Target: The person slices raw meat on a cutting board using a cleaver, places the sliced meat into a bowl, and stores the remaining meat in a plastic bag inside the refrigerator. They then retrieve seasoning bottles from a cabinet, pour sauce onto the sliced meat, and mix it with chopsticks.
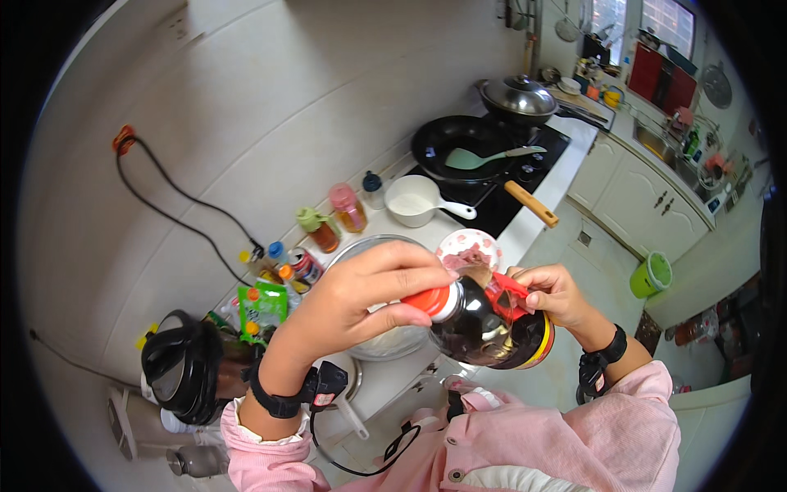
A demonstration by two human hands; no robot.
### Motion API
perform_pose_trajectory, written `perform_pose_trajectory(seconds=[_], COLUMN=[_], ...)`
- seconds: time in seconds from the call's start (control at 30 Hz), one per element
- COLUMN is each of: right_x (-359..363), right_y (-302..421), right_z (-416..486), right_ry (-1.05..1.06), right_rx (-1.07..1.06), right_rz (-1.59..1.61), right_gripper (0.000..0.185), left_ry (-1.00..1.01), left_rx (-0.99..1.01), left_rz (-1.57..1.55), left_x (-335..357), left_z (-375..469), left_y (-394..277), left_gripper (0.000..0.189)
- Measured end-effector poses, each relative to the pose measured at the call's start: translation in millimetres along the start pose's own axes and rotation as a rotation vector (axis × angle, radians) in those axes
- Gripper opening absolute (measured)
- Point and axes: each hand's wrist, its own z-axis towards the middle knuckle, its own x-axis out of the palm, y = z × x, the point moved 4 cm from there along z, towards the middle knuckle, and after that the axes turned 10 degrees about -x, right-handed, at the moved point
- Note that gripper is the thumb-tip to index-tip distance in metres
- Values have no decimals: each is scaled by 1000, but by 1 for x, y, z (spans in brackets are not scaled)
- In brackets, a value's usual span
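My left hand (375,295) grips the red-and-white cap of a large bottle of dark liquid (486,326), which lies tilted on its side in the air in front of me. My right hand (550,295) pinches a red piece (509,295) at the bottle's side, perhaps its handle or label. Beneath the bottle, partly covered, stand a plate of sliced raw meat (470,243) and a big metal basin (393,350) on the counter. A white handled pot (413,200) with pale contents sits just behind the plate.
On the black hob rest a wok (449,138) with a green spatula (473,160) and a lidded pan (519,98). Oil bottles (320,230), a green packet (264,304) and a black-lidded appliance (184,369) line the left. A green bin (650,275) stands on the floor.
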Motion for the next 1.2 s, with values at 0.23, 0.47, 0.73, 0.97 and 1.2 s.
perform_pose_trajectory(seconds=[0.23, 0.47, 0.73, 0.97, 1.2], right_x=[-43, -79, -126, -149, -164], right_y=[-5, -18, -60, -109, -140], right_z=[-35, -61, -82, -88, -91], right_ry=[-80, -278, -421, -377, -375], right_rx=[87, 120, 221, 330, 418], right_rz=[-31, -248, -583, -651, -656], right_gripper=[27, 18, 12, 14, 16], left_ry=[-6, -84, -346, -697, -868], left_rx=[9, -270, -594, -831, -936], left_rz=[-199, -248, -241, -171, -138], left_x=[43, 57, 17, 7, 16], left_z=[58, 65, -51, -160, -212], left_y=[39, 87, 109, 93, 76], left_gripper=[28, 31, 33, 48, 43])
